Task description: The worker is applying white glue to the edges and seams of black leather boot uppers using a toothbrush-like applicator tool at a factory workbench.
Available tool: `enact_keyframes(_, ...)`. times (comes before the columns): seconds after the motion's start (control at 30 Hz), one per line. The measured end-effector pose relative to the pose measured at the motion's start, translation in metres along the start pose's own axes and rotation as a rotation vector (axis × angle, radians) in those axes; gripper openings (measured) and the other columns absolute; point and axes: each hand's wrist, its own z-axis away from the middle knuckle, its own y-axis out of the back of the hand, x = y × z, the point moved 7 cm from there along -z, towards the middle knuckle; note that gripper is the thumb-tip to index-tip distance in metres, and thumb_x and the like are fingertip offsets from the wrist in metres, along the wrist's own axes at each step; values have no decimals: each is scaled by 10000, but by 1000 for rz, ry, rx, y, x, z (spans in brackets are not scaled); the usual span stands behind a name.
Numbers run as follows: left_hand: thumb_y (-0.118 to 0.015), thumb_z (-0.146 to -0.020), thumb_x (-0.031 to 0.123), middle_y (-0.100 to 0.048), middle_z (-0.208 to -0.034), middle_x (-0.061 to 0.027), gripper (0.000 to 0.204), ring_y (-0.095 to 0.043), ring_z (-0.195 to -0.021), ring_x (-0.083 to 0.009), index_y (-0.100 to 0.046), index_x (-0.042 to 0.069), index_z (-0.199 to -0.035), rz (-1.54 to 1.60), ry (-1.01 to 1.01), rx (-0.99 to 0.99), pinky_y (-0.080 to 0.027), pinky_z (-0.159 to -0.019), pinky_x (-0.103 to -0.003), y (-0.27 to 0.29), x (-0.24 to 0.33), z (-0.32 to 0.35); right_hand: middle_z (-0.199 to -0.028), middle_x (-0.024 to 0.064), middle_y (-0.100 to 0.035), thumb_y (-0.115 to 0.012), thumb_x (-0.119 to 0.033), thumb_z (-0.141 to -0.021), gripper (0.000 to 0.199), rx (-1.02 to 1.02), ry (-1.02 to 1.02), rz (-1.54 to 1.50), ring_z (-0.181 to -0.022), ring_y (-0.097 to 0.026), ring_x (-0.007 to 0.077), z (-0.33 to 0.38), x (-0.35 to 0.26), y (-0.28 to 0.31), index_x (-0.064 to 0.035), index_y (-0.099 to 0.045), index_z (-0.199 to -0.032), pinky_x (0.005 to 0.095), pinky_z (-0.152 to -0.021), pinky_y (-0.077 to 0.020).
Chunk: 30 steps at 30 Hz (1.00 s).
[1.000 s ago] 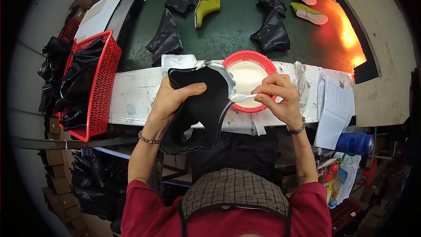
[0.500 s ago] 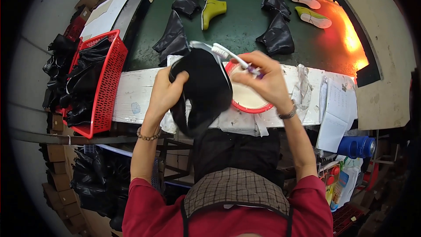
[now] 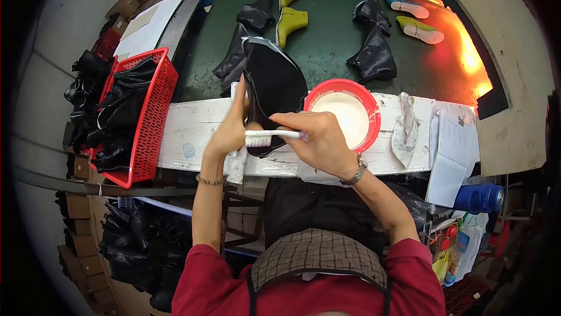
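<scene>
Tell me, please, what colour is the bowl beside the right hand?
Red bowl, holding white paste; the head view shows it best.

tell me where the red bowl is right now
In the head view, the red bowl sits on the white bench edge, just right of the black boot piece.

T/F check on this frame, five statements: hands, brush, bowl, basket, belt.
1. The right hand holds a white brush. True.
2. The left hand grips a yellow-green piece. False: it holds a black boot upper.
3. The red bowl holds a whitish liquid. True.
4. The red basket sits to the person's right. False: it is on the left, filled with black uppers.
5. The green belt carries only black pieces. False: yellow-green pieces lie there too.
</scene>
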Motion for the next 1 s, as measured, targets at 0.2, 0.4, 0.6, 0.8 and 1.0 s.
enact_keyframes(0.2,-988,-564,155,-351,-1545,-302,1545,-441,-1412,-352,163,-28,-1579,-243,129,218,-389,-1150,-399,-36,-12,41,-881,167,-749,-714,-6,-808,272,2,-79,-186,-690,-717,271,12,3,6,-51,-773,-1069,319,-635,-546)
enact_keyframes(0.4,-920,-606,76,-370,-1538,-266,1456,-477,-1375,-330,143,24,-1599,-232,5,410,-405,-1136,-407,-50,-18,52,-886,133,-759,-745,-40,-856,226,18,-44,-276,-710,-719,223,16,1,7,-53,-772,-1080,305,-614,-533)
enact_keyframes(0.6,-823,-630,3,-160,-1634,-256,1390,-278,-1503,-355,166,64,-1604,-415,-175,394,-279,-1219,-421,-35,1,54,-943,57,-718,-787,-180,-858,221,217,-238,257,-743,-687,205,40,48,83,-104,-772,-1065,318,-626,-522)
enact_keyframes(0.8,-868,-628,58,29,-1691,-217,1484,-110,-1566,-329,279,88,-1570,-352,-199,162,-198,-1246,-429,-44,9,52,-840,48,-624,-769,-275,-865,205,28,-258,942,-765,-645,234,83,109,112,-113,-779,-990,380,-641,-515)
enact_keyframes(1.0,-913,-574,120,51,-1690,-227,1530,-47,-1575,-332,241,45,-1576,-480,-189,60,-144,-1264,-432,-49,13,45,-834,57,-648,-757,-165,-885,128,174,-263,684,-722,-647,204,77,84,127,-78,-785,-975,335,-600,-519)
